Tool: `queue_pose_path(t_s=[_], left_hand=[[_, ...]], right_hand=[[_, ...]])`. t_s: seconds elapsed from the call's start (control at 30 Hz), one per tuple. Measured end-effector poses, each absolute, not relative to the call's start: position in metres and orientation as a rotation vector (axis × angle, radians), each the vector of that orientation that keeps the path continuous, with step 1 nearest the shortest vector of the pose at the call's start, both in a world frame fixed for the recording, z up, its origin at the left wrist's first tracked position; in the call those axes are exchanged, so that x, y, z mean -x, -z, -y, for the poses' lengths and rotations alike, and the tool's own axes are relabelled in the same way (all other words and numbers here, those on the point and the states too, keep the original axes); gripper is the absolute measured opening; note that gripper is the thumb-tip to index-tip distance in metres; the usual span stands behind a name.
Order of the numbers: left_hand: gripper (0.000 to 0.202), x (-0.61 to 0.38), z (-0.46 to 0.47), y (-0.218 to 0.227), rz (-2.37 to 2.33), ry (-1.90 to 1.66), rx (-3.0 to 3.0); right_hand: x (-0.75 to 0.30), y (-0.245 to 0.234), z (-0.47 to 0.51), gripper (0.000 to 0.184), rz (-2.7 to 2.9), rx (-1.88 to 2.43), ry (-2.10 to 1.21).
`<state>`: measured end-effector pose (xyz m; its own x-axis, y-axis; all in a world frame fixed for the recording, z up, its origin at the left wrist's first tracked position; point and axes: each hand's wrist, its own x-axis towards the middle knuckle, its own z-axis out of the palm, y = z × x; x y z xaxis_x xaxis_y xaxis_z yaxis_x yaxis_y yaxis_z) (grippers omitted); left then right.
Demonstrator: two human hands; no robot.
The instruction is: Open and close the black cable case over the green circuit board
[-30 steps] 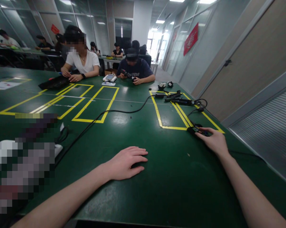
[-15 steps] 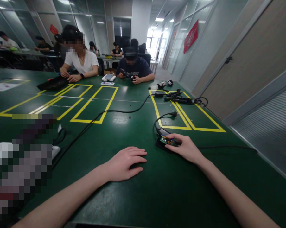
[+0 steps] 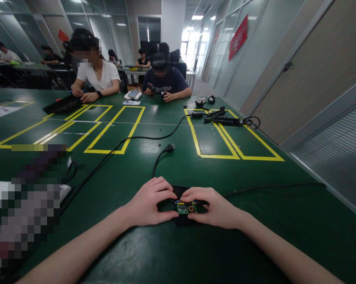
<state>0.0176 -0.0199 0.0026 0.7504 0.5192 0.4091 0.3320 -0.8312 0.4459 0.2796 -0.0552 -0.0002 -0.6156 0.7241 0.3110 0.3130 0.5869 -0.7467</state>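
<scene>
In front of me a small green circuit board [image 3: 183, 209], with a copper ring coil and coloured wires, sits over a flat black casing [image 3: 186, 222]. My right hand [image 3: 215, 207] pinches the board's right part between thumb and fingers. My left hand [image 3: 151, 203] curls in from the other side, thumb and fingertips at the board's left end. From behind my left fingers a black cable rises to a power plug [image 3: 170, 148]. Another black cord [image 3: 272, 188] runs off to the right. My fingers hide parts of the board and casing.
Yellow tape rectangles [image 3: 123, 152] mark the green table [image 3: 130, 256]. A long cable [image 3: 142, 137] crosses it to a black adapter [image 3: 198, 114] beside dark tools [image 3: 225, 120]. Two people sit opposite, one at a black tray [image 3: 62, 104]. A blurred pile lies at the left.
My right hand has drawn the circuit board, casing and plug leftward and nearer to me. My left hand, previously resting flat on the table, now curls at the board's left end.
</scene>
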Motion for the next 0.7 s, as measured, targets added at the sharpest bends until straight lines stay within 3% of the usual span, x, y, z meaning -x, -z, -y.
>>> queue_pose_path(t_s=[0.23,0.7], left_hand=[[0.031,-0.0201,0.0215,-0.0037,-0.67,-0.67,-2.555],[0.065,-0.0163,0.0183,-0.0038,-0.647,-0.65,-2.519]], right_hand=[[-0.2798,0.0038,0.0564,0.027,2.192,0.79,-0.764],[-0.2779,0.0061,0.0568,0.029,2.196,0.8,-0.734]])
